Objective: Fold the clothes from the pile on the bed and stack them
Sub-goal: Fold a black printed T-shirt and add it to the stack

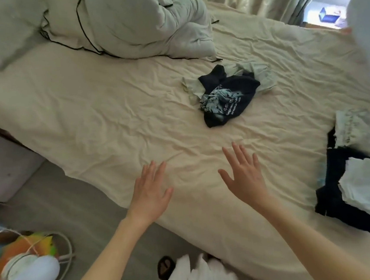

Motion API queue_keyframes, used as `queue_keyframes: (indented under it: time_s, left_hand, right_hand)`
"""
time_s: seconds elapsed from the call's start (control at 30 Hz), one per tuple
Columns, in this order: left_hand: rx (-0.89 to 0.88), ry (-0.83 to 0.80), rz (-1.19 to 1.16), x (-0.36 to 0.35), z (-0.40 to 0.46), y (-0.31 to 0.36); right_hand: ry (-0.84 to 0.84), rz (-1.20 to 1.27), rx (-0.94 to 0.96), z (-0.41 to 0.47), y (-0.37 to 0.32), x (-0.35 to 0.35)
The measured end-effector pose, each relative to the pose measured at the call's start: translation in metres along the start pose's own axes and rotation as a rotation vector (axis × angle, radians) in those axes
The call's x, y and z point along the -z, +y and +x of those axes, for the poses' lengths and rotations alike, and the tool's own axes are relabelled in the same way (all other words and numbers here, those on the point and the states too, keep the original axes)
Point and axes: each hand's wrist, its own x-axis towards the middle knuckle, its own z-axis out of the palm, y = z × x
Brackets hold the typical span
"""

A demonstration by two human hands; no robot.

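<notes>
Clothes from the pile sit crumpled out in the middle of the bed — a dark navy T-shirt with a pale printed graphic and lines of white lettering is bunched on top, and a pale green garment pokes out beneath and behind it, wrinkled and unfolded. Over at the right edge of the bed we've got the folded stack: dark pieces underneath, a light folded piece resting on top of them, and just beyond it another pale folded item with a faint pattern. Now to the hands — both are stretched forward over the bare cream sheet near the front edge of the bed, well short of the crumpled heap. Left hand is palm down, fingers straight and close together, holding nothing. Right hand is palm down too, fingers spread wide and thumb out to the side, nothing in its grasp. Whether the palms actually press on the sheet or hang just above it, can't tell from here. Both forearms are bare and run in from the bottom of the view. Up at the head of the bed a bundled grey-white duvet with black piping is heaped up, well apart from the clothes
</notes>
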Motion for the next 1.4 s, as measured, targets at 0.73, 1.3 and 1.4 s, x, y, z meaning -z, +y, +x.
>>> queue_keyframes:
  time_s: [0.73,1.3,1.4]
  left_hand:
    - [-0.011,-0.05,0.014,-0.015,0.282,-0.018]
    - [-0.041,-0.075,-0.115,-0.041,0.33,-0.025]
    - [-0.145,-0.015,-0.256,-0.019,0.324,-0.006]
  right_hand:
    - [-0.129,-0.098,-0.121,0.369,0.067,-0.078]
    - [0.124,0.706,-0.296,0.38,0.066,-0.111]
    - [0.107,0.89,-0.248,0.332,0.048,-0.084]
